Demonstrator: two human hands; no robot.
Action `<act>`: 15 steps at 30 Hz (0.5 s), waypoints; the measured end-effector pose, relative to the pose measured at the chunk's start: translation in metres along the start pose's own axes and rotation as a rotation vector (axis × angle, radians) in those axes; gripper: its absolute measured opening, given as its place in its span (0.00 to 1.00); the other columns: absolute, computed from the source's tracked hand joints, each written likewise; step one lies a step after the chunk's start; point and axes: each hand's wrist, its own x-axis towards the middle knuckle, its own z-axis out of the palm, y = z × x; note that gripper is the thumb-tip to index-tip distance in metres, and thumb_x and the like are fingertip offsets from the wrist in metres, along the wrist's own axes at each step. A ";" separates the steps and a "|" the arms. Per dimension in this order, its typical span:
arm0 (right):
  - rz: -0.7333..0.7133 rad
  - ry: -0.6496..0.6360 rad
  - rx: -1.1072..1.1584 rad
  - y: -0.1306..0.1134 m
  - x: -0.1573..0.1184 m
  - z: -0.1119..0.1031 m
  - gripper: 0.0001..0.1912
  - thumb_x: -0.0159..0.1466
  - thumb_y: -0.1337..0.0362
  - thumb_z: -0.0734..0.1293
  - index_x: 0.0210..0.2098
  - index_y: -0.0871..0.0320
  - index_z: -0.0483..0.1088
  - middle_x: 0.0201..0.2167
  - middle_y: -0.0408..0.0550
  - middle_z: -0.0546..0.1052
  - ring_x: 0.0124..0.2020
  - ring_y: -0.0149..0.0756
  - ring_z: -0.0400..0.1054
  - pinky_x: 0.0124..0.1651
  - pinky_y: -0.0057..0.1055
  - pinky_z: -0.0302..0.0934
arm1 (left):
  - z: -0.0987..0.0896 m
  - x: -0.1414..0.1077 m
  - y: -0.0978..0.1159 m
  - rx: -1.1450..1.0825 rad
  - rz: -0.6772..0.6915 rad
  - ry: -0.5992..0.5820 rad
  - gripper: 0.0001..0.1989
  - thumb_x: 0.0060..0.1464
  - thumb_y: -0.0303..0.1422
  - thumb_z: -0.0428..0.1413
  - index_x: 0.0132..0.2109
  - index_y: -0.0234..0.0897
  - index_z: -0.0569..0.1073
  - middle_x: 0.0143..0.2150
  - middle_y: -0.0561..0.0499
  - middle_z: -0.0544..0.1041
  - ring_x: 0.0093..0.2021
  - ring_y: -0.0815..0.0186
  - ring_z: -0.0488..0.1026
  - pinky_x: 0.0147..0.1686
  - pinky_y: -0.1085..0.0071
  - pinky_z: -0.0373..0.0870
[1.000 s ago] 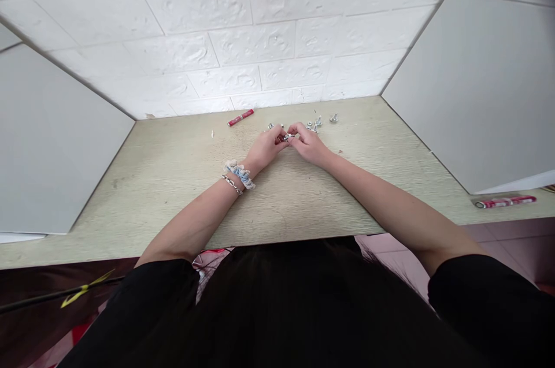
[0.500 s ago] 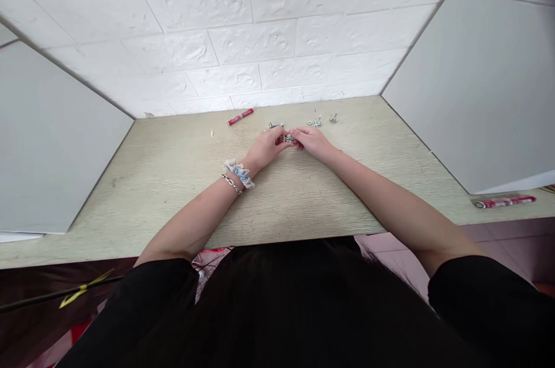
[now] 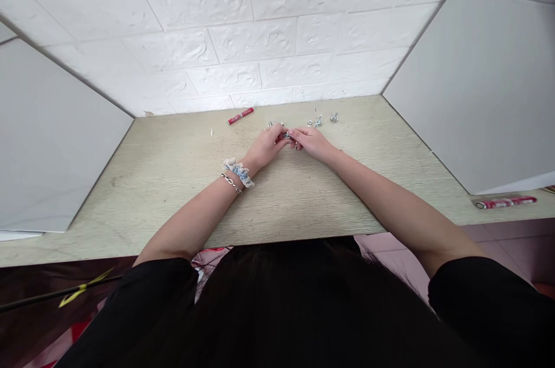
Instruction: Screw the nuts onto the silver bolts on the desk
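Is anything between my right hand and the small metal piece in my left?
Nothing visible: the right hand has its fingers at the small metal piece, facing the left hand. The loose metal parts lie farther back.

Matt wood grain seen on tabletop (image 3: 277, 200); shiny metal seen in small parts (image 3: 334, 118) atop it; wall (image 3: 195, 7) behind roughly embossed.

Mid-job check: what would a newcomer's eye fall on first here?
First, the left grip and right grip, meeting over the desk with a small metal part at their fingertips. Next, the blue-and-white scrunchie on the left wrist. Then the bright back tube, lying near the wall, and the front tube, also red, near the desk's front edge at far right.
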 end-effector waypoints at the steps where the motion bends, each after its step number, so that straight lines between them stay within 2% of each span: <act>1: 0.001 -0.001 0.005 0.000 0.000 0.000 0.21 0.62 0.48 0.63 0.27 0.61 0.69 0.24 0.44 0.72 0.23 0.25 0.61 0.29 0.26 0.58 | 0.000 0.000 0.000 -0.002 -0.002 -0.005 0.04 0.58 0.32 0.56 0.39 0.37 0.68 0.33 0.53 0.74 0.35 0.68 0.69 0.38 0.71 0.65; 8: 0.018 0.005 0.068 -0.001 -0.001 0.001 0.10 0.60 0.58 0.68 0.35 0.59 0.68 0.27 0.43 0.73 0.28 0.26 0.65 0.29 0.23 0.59 | 0.001 0.000 -0.001 -0.007 -0.037 0.014 0.06 0.57 0.32 0.58 0.40 0.37 0.68 0.34 0.52 0.74 0.34 0.69 0.69 0.37 0.71 0.66; 11: 0.024 0.034 0.058 -0.001 -0.002 0.002 0.13 0.61 0.54 0.67 0.36 0.58 0.68 0.26 0.42 0.72 0.27 0.26 0.65 0.29 0.24 0.59 | 0.003 0.001 -0.003 -0.002 -0.062 0.058 0.08 0.57 0.32 0.58 0.40 0.37 0.67 0.33 0.53 0.72 0.33 0.69 0.69 0.35 0.72 0.65; 15: -0.007 0.037 0.044 -0.001 -0.001 0.003 0.23 0.64 0.45 0.61 0.30 0.60 0.68 0.26 0.43 0.71 0.23 0.23 0.61 0.28 0.24 0.59 | 0.002 0.000 -0.002 -0.001 -0.049 0.057 0.08 0.56 0.32 0.59 0.39 0.37 0.67 0.32 0.54 0.72 0.33 0.69 0.68 0.36 0.72 0.65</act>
